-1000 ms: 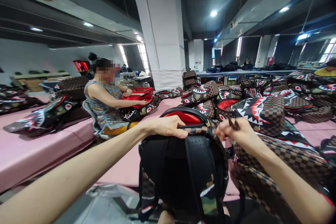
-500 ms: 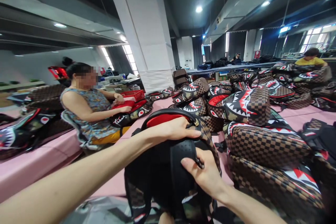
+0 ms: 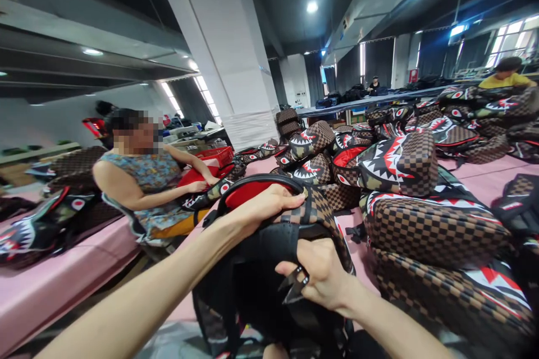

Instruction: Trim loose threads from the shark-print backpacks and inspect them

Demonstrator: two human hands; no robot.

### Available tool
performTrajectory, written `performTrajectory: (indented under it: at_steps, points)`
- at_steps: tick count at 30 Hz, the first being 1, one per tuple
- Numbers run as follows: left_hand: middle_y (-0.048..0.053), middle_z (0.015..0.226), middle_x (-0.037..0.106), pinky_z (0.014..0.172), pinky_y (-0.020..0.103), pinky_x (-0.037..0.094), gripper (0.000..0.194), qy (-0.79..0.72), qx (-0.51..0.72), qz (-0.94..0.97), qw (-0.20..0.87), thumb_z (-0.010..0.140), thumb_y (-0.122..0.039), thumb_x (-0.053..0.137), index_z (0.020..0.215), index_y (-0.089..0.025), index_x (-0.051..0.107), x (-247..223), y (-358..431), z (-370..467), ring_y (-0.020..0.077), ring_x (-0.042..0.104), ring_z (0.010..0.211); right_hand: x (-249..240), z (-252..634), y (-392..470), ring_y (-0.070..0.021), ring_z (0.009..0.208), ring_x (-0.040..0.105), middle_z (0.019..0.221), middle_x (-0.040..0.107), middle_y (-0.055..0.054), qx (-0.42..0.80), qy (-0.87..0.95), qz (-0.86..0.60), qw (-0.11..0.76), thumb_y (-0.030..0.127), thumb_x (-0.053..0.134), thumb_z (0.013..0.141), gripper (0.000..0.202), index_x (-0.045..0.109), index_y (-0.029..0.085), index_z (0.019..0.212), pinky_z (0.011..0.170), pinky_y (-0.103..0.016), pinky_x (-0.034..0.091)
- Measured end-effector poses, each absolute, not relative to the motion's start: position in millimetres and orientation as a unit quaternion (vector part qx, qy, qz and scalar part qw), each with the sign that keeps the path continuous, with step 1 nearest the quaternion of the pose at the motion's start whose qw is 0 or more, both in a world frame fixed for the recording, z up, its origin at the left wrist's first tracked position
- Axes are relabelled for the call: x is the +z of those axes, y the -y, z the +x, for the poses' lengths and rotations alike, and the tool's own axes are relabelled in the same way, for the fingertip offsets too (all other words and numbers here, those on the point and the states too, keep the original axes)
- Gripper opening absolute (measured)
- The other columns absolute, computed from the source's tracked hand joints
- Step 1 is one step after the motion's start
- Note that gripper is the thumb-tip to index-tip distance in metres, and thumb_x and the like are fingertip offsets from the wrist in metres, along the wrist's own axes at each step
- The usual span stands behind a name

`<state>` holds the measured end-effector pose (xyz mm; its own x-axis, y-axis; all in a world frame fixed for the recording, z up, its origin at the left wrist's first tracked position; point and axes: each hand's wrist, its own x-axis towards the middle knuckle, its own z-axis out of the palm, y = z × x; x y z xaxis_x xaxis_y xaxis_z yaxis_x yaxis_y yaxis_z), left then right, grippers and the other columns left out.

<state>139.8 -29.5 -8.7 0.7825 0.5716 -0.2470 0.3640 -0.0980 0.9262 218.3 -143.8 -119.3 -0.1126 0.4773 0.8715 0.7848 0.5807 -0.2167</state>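
A backpack (image 3: pixel 324 210) with brown-and-black checks, black back padding and a red lining stands upright in front of me, its top partly unzipped. My left hand (image 3: pixel 273 202) is closed on its top edge, thumb and fingertips at a small gold zip part. Lower down, my right hand (image 3: pixel 322 272) is curled in a fist against the black strap (image 3: pixel 286 238). From that fist sticks a small dark pointed tool, apparently thread snips (image 3: pixel 295 289), partly hidden by the fingers.
Checked shark-mouth backpacks (image 3: pixel 433 230) are piled at my right on the pink-covered table (image 3: pixel 480 185). At left a seated person (image 3: pixel 138 179) handles another bag beside a red basket (image 3: pixel 217 154). A white pillar (image 3: pixel 219 39) rises behind. Another person (image 3: pixel 507 76) is at far right.
My right hand has turned into a fist and moved slightly left and down, bringing the pointed tool into sight. My left hand has shifted slightly left on the bag's top edge.
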Motion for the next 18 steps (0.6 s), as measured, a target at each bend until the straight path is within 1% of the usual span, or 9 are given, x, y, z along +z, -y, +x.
performTrajectory:
  at_steps: [2, 4, 7, 9, 11, 13, 15, 16, 18]
  points:
    - [0.000, 0.045, 0.055, 0.036, 0.017, 0.023, 0.040, -0.328, 0.085, 0.736, 0.586, 0.061, -0.046, 0.075, 0.060, -0.007, 0.065, -6, 26, 147, 0.0036, 0.035, 0.035, -121, 224, 151, -0.0116, 0.045, 0.049, 0.054, 0.054, -0.001, -0.145, 0.718, -0.446, 0.515, 0.030, 0.042, 0.093, 0.031, 0.054, 0.016, 0.068, 0.044, -0.025, 0.032]
    - [0.002, 0.049, 0.059, 0.038, 0.017, 0.028, 0.038, -0.334, 0.089, 0.734, 0.585, 0.062, -0.044, 0.076, 0.062, -0.008, 0.067, -2, 24, 153, 0.0052, 0.041, 0.038, -127, 235, 159, -0.0124, 0.052, 0.055, 0.060, 0.059, -0.002, -0.158, 0.687, -0.430, 0.564, 0.025, 0.046, 0.092, 0.022, 0.058, 0.015, 0.075, 0.048, -0.024, 0.038]
    - [0.004, 0.055, 0.063, 0.042, 0.018, 0.035, 0.034, -0.341, 0.110, 0.733, 0.578, 0.062, -0.041, 0.077, 0.062, -0.009, 0.067, 2, 21, 159, 0.0074, 0.048, 0.043, -140, 262, 165, -0.0145, 0.074, 0.063, 0.080, 0.066, -0.004, -0.162, 0.572, -0.467, 0.655, 0.017, 0.050, 0.090, 0.013, 0.062, 0.018, 0.092, 0.066, -0.025, 0.048]
    - [0.004, 0.057, 0.064, 0.044, 0.019, 0.036, 0.034, -0.340, 0.113, 0.736, 0.574, 0.061, -0.042, 0.078, 0.061, -0.009, 0.066, 1, 19, 162, 0.0079, 0.049, 0.044, -149, 279, 165, -0.0155, 0.083, 0.063, 0.090, 0.065, -0.005, -0.133, 0.521, -0.517, 0.666, 0.017, 0.054, 0.088, 0.015, 0.063, 0.020, 0.099, 0.074, -0.026, 0.049]
    - [0.005, 0.060, 0.066, 0.047, 0.020, 0.039, 0.037, -0.335, 0.106, 0.736, 0.578, 0.058, -0.044, 0.079, 0.063, -0.009, 0.067, 0, 16, 164, 0.0092, 0.052, 0.048, -155, 292, 162, -0.0168, 0.088, 0.062, 0.096, 0.064, -0.006, -0.107, 0.521, -0.541, 0.652, 0.021, 0.057, 0.086, 0.018, 0.063, 0.021, 0.102, 0.077, -0.028, 0.049]
    - [0.005, 0.060, 0.066, 0.047, 0.020, 0.039, 0.041, -0.335, 0.098, 0.738, 0.577, 0.054, -0.047, 0.080, 0.064, -0.009, 0.068, -1, 13, 164, 0.0097, 0.052, 0.048, -157, 298, 157, -0.0177, 0.090, 0.061, 0.098, 0.064, -0.006, -0.078, 0.533, -0.547, 0.641, 0.023, 0.058, 0.085, 0.017, 0.064, 0.021, 0.102, 0.080, -0.029, 0.048]
    - [0.004, 0.056, 0.063, 0.043, 0.019, 0.035, 0.047, -0.337, 0.086, 0.748, 0.565, 0.051, -0.052, 0.079, 0.063, -0.008, 0.068, -1, 11, 163, 0.0082, 0.047, 0.044, -156, 299, 152, -0.0181, 0.091, 0.061, 0.097, 0.065, -0.006, -0.038, 0.547, -0.544, 0.635, 0.025, 0.055, 0.086, 0.016, 0.064, 0.021, 0.099, 0.080, -0.030, 0.047]
    - [0.003, 0.053, 0.061, 0.041, 0.019, 0.032, 0.049, -0.337, 0.077, 0.755, 0.557, 0.051, -0.054, 0.078, 0.062, -0.008, 0.067, -1, 10, 161, 0.0070, 0.044, 0.041, -155, 299, 149, -0.0178, 0.088, 0.061, 0.094, 0.065, -0.006, -0.013, 0.550, -0.539, 0.637, 0.025, 0.053, 0.087, 0.015, 0.065, 0.020, 0.095, 0.078, -0.029, 0.046]
    - [-0.001, 0.045, 0.053, 0.037, 0.018, 0.024, 0.052, -0.337, 0.060, 0.768, 0.541, 0.051, -0.059, 0.076, 0.059, -0.009, 0.065, 1, 9, 157, 0.0046, 0.035, 0.037, -152, 299, 142, -0.0161, 0.075, 0.058, 0.079, 0.062, -0.003, 0.060, 0.536, -0.526, 0.658, 0.027, 0.052, 0.085, 0.016, 0.065, 0.019, 0.081, 0.068, -0.027, 0.045]
